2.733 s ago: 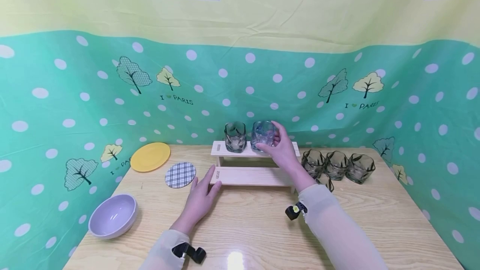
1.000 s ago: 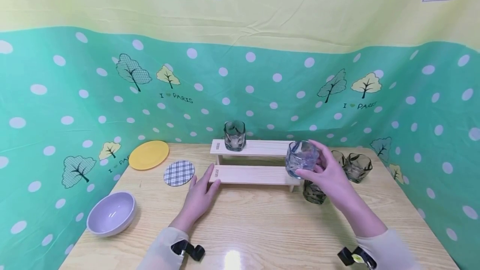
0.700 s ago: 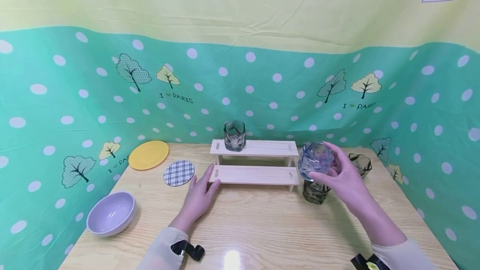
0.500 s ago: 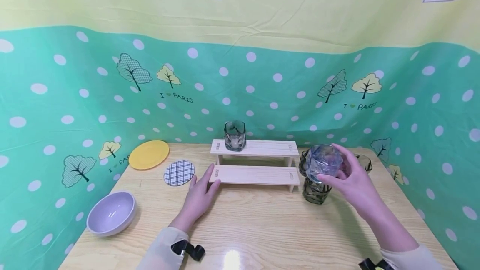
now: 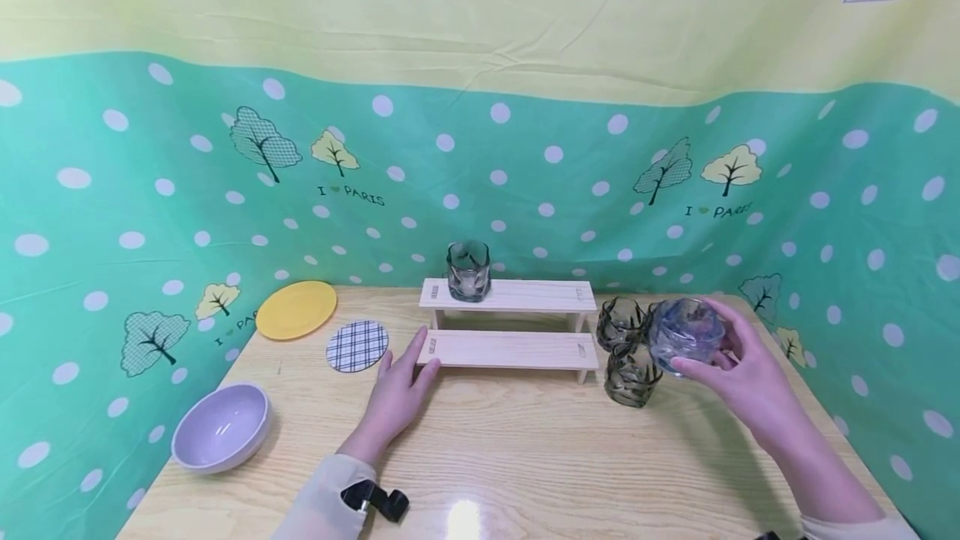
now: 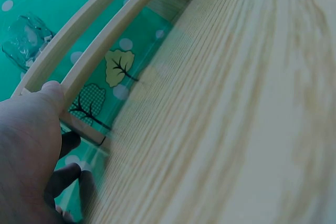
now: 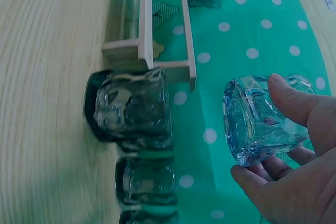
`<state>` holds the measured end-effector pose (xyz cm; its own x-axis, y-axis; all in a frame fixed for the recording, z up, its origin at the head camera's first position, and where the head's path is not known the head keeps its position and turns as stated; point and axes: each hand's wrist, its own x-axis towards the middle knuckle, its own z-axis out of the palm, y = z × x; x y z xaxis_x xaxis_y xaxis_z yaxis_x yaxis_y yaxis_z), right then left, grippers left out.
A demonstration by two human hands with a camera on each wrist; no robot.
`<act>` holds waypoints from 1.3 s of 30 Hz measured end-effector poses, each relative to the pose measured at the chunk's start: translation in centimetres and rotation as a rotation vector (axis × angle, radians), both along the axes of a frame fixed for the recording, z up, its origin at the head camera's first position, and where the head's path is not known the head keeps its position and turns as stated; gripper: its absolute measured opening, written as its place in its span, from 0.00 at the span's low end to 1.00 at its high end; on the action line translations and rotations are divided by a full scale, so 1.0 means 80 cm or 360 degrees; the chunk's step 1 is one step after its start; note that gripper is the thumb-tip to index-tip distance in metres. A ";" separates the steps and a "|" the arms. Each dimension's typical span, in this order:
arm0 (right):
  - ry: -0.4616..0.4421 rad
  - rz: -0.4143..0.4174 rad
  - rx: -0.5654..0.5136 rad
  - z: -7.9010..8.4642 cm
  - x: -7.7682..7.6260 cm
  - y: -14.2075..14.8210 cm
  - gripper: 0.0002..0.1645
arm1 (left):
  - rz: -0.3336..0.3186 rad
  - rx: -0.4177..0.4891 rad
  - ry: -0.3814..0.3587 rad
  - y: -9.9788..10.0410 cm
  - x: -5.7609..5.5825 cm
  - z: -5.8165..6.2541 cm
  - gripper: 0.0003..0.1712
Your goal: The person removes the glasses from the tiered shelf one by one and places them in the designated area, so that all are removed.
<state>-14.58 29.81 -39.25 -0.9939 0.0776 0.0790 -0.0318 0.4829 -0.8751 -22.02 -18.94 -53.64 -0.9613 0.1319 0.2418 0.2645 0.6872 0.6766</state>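
Observation:
My right hand (image 5: 750,373) grips a clear bluish glass tumbler (image 5: 686,335), holding it in the air over the right side of the table. In the right wrist view the thumb and fingers curl round this tumbler (image 7: 262,116). Below and left of it stand smoky grey tumblers (image 5: 632,377), partly hidden by the held one. My left hand (image 5: 395,398) rests at the left end of a two-step wooden rack (image 5: 510,348), fingers fairly straight. The left wrist view shows the thumb against the rack's end (image 6: 79,77). One grey tumbler (image 5: 469,272) stands on the upper step, at its left.
Left of the rack lie a checked round coaster (image 5: 357,347) and a yellow plate (image 5: 297,310). A lilac bowl (image 5: 222,428) sits near the table's left edge. A green and yellow patterned curtain (image 5: 480,148) hangs close behind the table and along its sides.
The clear tumbler has left the rack's upper step in my right hand, moving right across the grey tumblers. My left hand has stayed at the rack's left end.

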 end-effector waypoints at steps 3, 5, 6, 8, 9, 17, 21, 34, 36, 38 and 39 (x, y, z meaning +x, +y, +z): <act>0.0010 -0.0018 0.0024 -0.003 0.002 0.009 0.69 | -0.0002 -0.0001 0.0003 0.000 0.000 0.000 0.40; -0.0010 -0.0021 0.0038 -0.005 0.002 0.016 0.70 | 0.0001 0.0002 0.0006 0.000 -0.001 -0.001 0.40; -0.0025 -0.0020 0.0038 -0.006 0.002 0.019 0.70 | 0.0001 0.0006 0.0011 0.000 -0.001 -0.001 0.40; -0.0076 -0.0016 0.0035 -0.008 0.003 0.026 0.71 | 0.0003 0.0010 0.0012 0.000 -0.001 -0.002 0.40; -0.0095 -0.0020 0.0033 -0.009 0.003 0.029 0.71 | 0.0003 0.0011 0.0013 0.000 -0.001 -0.002 0.40; -0.0088 -0.0029 0.0118 -0.021 0.004 0.043 0.71 | 0.0006 0.0004 -0.0017 -0.001 -0.001 -0.001 0.40; -0.0054 -0.0041 0.0172 -0.030 0.004 0.047 0.71 | 0.0004 0.0003 -0.0011 -0.001 -0.001 -0.002 0.40; -0.0226 0.0000 0.0190 -0.058 -0.006 0.061 0.77 | 0.0003 0.0006 0.0001 0.000 -0.002 -0.002 0.41; -0.0240 0.0002 0.0204 -0.063 -0.006 0.062 0.76 | 0.0001 0.0007 -0.0011 0.000 -0.001 -0.002 0.41; -0.0247 0.0005 0.0210 -0.067 -0.007 0.063 0.76 | 0.0000 0.0005 -0.0027 -0.001 -0.002 -0.002 0.41; -0.0248 0.0007 0.0212 -0.070 -0.007 0.064 0.76 | 0.0001 0.0002 -0.0034 -0.001 -0.002 -0.003 0.41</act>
